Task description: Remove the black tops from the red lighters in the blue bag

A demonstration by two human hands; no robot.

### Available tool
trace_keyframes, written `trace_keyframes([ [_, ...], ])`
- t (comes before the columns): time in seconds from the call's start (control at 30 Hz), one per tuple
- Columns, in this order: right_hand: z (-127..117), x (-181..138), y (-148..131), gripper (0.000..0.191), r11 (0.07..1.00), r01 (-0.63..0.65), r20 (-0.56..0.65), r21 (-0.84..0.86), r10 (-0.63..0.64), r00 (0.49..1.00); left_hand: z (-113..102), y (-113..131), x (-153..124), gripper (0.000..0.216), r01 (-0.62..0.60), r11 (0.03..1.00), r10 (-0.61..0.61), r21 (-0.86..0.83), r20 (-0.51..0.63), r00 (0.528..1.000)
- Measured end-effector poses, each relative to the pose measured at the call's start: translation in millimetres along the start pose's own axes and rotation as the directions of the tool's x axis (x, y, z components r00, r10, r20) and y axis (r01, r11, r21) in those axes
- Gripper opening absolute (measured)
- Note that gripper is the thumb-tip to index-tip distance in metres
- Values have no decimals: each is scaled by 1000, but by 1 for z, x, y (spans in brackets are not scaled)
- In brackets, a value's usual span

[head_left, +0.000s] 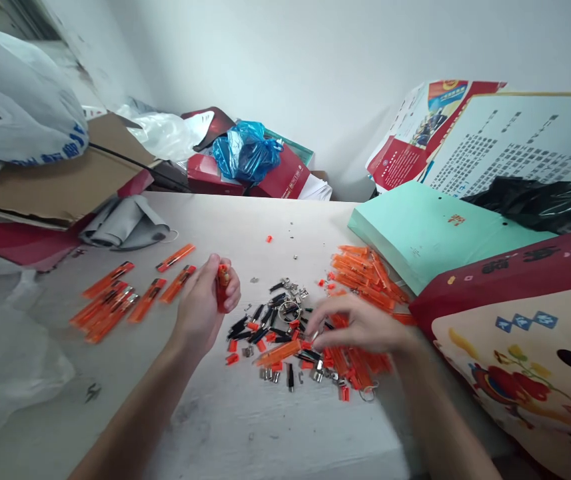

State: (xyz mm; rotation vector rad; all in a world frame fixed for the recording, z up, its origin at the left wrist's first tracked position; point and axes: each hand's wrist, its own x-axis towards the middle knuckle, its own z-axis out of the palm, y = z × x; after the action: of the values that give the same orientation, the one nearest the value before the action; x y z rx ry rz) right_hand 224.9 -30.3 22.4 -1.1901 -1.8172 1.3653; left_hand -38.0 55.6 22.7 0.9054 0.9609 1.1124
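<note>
My left hand (205, 300) is closed around an orange lighter (222, 283), held upright with its top end showing between thumb and fingers. My right hand (352, 323) reaches over a pile of small lighter parts, its thumb and fingertips pinched close together. Whatever they grip, if anything, is too small to make out. Around those fingertips lie black slim pieces (268, 315), red plastic bits (232, 359) and shiny metal caps (318, 372). Translucent orange lighter bodies (365, 277) are heaped beyond and under this hand. Several orange lighters (110, 313) with metal tops lie left of my left hand.
Right of the pile stand a mint-green box (410, 230) and a dark-red printed bag (525, 347). Cardboard (50, 173) and a white plastic bag (20, 93) are stacked at left. Along the wall sits a blue plastic bag (248, 152) on red boxes. A grey cloth roll (125, 223) lies nearby.
</note>
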Motion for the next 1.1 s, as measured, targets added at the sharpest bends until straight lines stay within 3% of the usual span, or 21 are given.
trace_keyframes([
  [0.03,-6,-2,6,18,999,-39,-220,-24,33,975,0,1,-1,34,-7,1000,7,-1,0,1000],
  [0.07,-12,-2,12,20,995,-85,-495,-51,48,867,1,2,-2,34,-13,1000,13,-2,1,1000],
  [0.1,-14,0,16,23,992,-109,-749,-65,24,662,2,2,-2,34,-16,1000,16,0,4,1000],
  [0.13,-13,4,18,25,992,-105,-824,-71,0,566,4,1,-3,33,-15,1000,14,4,9,1000],
  [0.17,-9,8,16,24,993,-88,-829,-73,-11,559,5,1,-4,32,-11,1000,11,9,15,1000],
  [0.2,-1,12,12,20,996,-48,-796,-73,-29,605,7,-1,-5,32,-5,1000,4,15,24,1000],
  [0.23,8,15,6,15,998,30,-662,-51,-56,748,8,-2,-6,32,3,1000,-4,23,33,999],
  [0.27,17,16,0,12,996,87,-442,-9,-82,893,9,-3,-7,31,10,1000,-11,30,43,999],
  [0.3,24,15,-5,10,994,98,-198,55,-85,977,10,-4,-8,31,12,999,-14,36,49,999],
  [0.33,28,12,-8,11,991,72,-16,114,-71,997,10,-5,-9,31,12,999,-14,41,54,998],
  [0.37,28,9,-9,14,989,41,-3,142,-41,999,10,-6,-10,30,11,999,-13,47,59,998],
  [0.4,25,4,-7,16,991,26,-93,133,-13,996,9,-6,-10,30,10,999,-14,54,63,998],
  [0.43,19,0,-3,17,995,15,-239,102,10,971,9,-7,-11,29,11,998,-15,60,68,998],
  [0.47,11,-3,3,19,995,10,-410,97,30,911,9,-7,-12,29,14,998,-19,68,73,997],
  [0.53,-4,-6,14,25,988,40,-713,151,81,697,9,-8,-12,28,23,997,-30,80,84,996],
  [0.6,-14,-6,23,30,973,107,-858,202,124,498,9,-10,-13,29,30,996,-38,89,96,995],
  [0.63,-17,-5,25,31,966,138,-885,217,135,445,10,-10,-13,30,33,995,-42,93,102,994],
  [0.7,-18,-4,27,32,956,182,-902,228,137,410,11,-11,-14,32,36,994,-47,99,117,992],
  [1.1,-11,-1,29,25,945,226,-897,237,124,423,8,-18,-14,32,37,979,-82,200,220,972],
])
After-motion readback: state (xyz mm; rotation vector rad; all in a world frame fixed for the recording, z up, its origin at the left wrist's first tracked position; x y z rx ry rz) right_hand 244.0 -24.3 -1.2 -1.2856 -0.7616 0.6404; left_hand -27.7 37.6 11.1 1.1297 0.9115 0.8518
